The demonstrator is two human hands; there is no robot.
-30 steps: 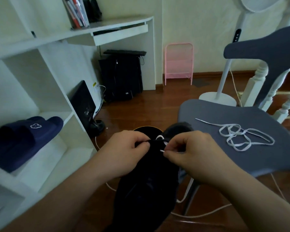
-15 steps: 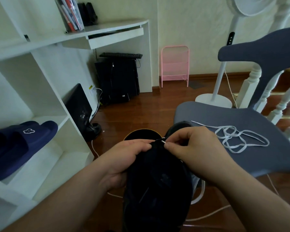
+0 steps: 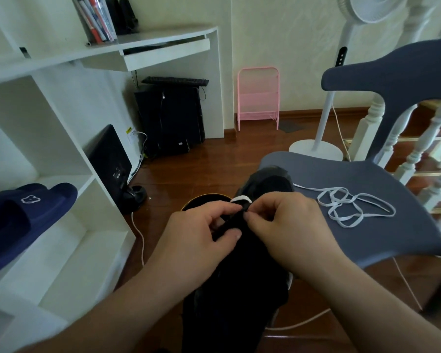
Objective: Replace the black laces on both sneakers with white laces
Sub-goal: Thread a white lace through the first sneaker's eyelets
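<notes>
Newly exposed white lace [image 3: 240,198] looped just beyond both hands' [image 3: 199,240] [image 3: 288,225] fingertips, which pinched the black sneaker [image 3: 239,289].

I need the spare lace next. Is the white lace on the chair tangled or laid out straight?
Loosely tangled: the white lace lies in overlapping loops on the grey chair seat, one end trailing straight towards the sneaker.

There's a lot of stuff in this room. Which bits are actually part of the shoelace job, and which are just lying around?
Part of the job:
- black fabric sneaker, gripped by the left hand
- flat white lace threaded at its toe end; the right hand pinches there
- loose tangled white lace on the grey plastic chair

Just lying about:
- navy blue slippers
- pink wire rack
- white pedestal fan
</notes>
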